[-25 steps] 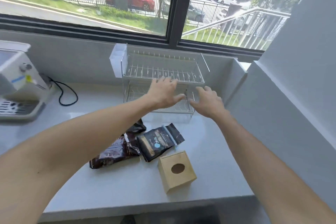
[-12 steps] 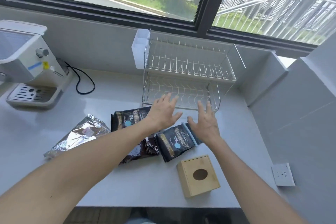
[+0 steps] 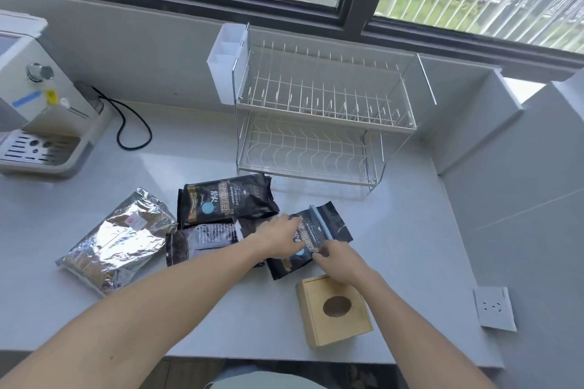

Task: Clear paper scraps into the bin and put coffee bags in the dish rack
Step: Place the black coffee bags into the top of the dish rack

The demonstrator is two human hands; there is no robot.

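Note:
Several coffee bags lie on the white counter. A black bag with a blue zip strip (image 3: 328,227) lies nearest the middle; my left hand (image 3: 279,238) rests on its left side and my right hand (image 3: 336,260) pinches its lower right edge. Another black bag (image 3: 226,199) lies behind and to the left, a dark bag (image 3: 202,243) sits under my left forearm, and a silver foil bag (image 3: 118,240) is further left. The two-tier wire dish rack (image 3: 325,123) stands behind them with nothing on its shelves. No paper scraps or bin are in view.
A wooden tissue box (image 3: 335,309) sits just under my right wrist near the counter's front edge. A white coffee machine (image 3: 41,110) with a black cord (image 3: 132,126) stands at the left. A wall socket (image 3: 494,308) is at the right. A white cutlery holder (image 3: 226,69) hangs on the rack's left end.
Both hands have drawn back from the dish rack and come down onto the black zip bag. The view has tilted down, bringing the silver bag and socket into sight.

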